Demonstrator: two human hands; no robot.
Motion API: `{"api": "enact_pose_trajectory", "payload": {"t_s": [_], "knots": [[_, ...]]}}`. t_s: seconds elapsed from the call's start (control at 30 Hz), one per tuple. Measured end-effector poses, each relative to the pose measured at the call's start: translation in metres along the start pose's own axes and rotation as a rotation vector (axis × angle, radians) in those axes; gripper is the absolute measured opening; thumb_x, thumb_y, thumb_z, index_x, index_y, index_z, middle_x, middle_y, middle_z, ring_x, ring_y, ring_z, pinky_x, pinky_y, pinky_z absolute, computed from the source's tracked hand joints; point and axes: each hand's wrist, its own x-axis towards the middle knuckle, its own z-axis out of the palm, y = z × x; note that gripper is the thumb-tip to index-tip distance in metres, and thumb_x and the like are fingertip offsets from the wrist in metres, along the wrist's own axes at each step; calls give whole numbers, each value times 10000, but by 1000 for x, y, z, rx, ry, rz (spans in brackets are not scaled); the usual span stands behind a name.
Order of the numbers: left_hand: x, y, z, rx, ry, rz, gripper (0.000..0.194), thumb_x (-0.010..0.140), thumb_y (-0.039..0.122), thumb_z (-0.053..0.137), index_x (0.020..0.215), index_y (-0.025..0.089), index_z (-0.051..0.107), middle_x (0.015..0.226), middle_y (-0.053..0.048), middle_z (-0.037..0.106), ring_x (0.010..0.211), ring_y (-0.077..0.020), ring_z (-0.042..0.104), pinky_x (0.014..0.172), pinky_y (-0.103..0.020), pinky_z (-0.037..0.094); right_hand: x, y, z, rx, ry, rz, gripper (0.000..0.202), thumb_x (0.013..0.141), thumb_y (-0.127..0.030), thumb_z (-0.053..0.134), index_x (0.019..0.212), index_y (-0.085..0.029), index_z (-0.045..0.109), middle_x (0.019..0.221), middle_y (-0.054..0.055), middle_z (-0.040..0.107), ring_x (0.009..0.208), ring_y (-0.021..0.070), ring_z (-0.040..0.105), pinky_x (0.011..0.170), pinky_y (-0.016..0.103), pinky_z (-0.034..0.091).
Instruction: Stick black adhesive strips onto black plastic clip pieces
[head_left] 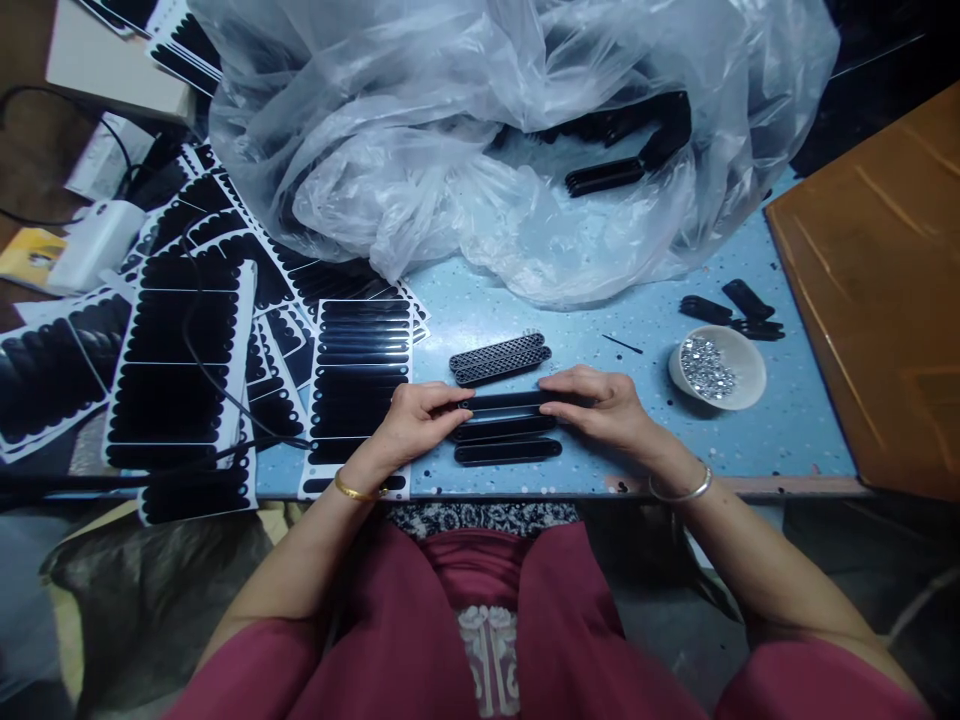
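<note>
- both hands meet at one slim black strip (504,401): the left hand (421,418) pinches its left end between thumb and finger, and the right hand (600,405) does the same at the right end. whether the strip is lifted or resting on the desk (795,430), i cannot tell.
- only the ends are gripped, so if one hand lets go sooner or pulls harder, the strip could twist or drop.
- just below it, toward the near edge, lie two more black strips (508,453). with so little room, a low fingertip could knock them out of line.
- just beyond it sits a black latticed piece (496,358); a forward slip of either hand could push it askew.
- off to the right, a white bowl (754,368) holds small silvery bits (705,367). an outward sweep of the right hand could tip it and scatter them. a thin dark pin (622,344) lies between, easy to brush away.
- at the left wrist, a printed sheet (360,375) could shift if the gold bracelet (356,488) drags across it, and a black cable (199,345) nearby might snag.
- farther back, a loose plastic bag (375,190) could slump forward over the latticed piece if bumped.
</note>
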Motion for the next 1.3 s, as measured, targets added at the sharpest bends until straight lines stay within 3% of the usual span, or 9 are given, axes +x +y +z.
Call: {"api": "enact_pose_trajectory", "payload": {"t_s": [0.23, 0.33, 0.47, 0.57, 0.7, 0.83, 1.03, 1.17, 1.3], "knots": [[0, 4, 0, 12, 18, -21, 246, 782, 244, 702, 995, 139, 764, 716, -40, 709, 537, -89, 546, 507, -194, 433, -21, -7, -40, -215, 329, 84, 129, 861, -310, 653, 829, -219, 738, 765, 45, 725, 681, 192, 671, 619, 326, 535], [0, 4, 1, 14, 47, -32, 278, 753, 239, 717, 998, 114, 755, 644, -23, 678, 507, -86, 536, 490, -186, 435, -34, 9, -42, -390, 330, 33, 124, 853, -294, 630, 815, -214, 716, 718, 37, 693, 627, 183, 638, 582, 320, 509], [0, 7, -1, 44, 40, -31, 293, 751, 250, 719, 989, 81, 746, 618, -31, 671, 514, -103, 575, 500, -194, 457, -30, 30, -41, -639, 328, -38, 188, 878, -212, 525, 912, -175, 706, 882, 111, 712, 809, 237, 643, 737, 380, 510], [-2, 14, -8, 109, 57, 35, 241, 779, 262, 701, 955, 105, 746, 649, -40, 705, 550, -122, 619, 541, -209, 486, -13, 37, -46, -832, 192, 9, 273, 863, -105, 446, 971, -109, 696, 988, 180, 693, 904, 275, 601, 813, 402, 459], [-7, 34, -17, 248, 116, 182, 169, 819, 252, 670, 929, 144, 742, 727, -49, 738, 585, -128, 644, 564, -219, 492, 11, 36, -55, -1050, -102, 160, 283, 798, -12, 426, 899, -48, 689, 895, 214, 655, 830, 273, 562, 749, 374, 386], [-3, 59, -7, 328, 147, 342, 140, 854, 226, 633, 937, 158, 723, 790, -63, 739, 657, -145, 664, 629, -253, 521, 22, 35, -56, -1135, -226, 269, 274, 796, -17, 431, 895, -50, 684, 922, 220, 628, 825, 269, 548, 691, 353, 325], [26, 70, 37, 407, 42, 503, 120, 859, 164, 577, 924, 150, 678, 903, -100, 719, 826, -207, 662, 762, -359, 550, 17, 35, -53, -1075, -103, 218, 226, 772, -40, 446, 859, -66, 653, 874, 201, 623, 806, 273, 544, 666, 351, 327], [42, 62, 56, 485, -55, 483, 92, 854, 165, 571, 897, 128, 644, 885, -133, 691, 863, -247, 647, 791, -407, 544, -8, 20, -49, -648, 58, 43, 196, 872, -145, 445, 888, -136, 640, 741, 99, 629, 667, 201, 553, 617, 320, 397], [46, 54, 62, 526, -143, 394, 75, 859, 171, 570, 899, 132, 620, 857, -123, 669, 866, -244, 644, 784, -391, 545, -27, -1, -43, -298, 44, -63, 179, 884, -200, 523, 991, -196, 667, 726, 35, 646, 634, 167, 599, 591, 298, 462]]}}
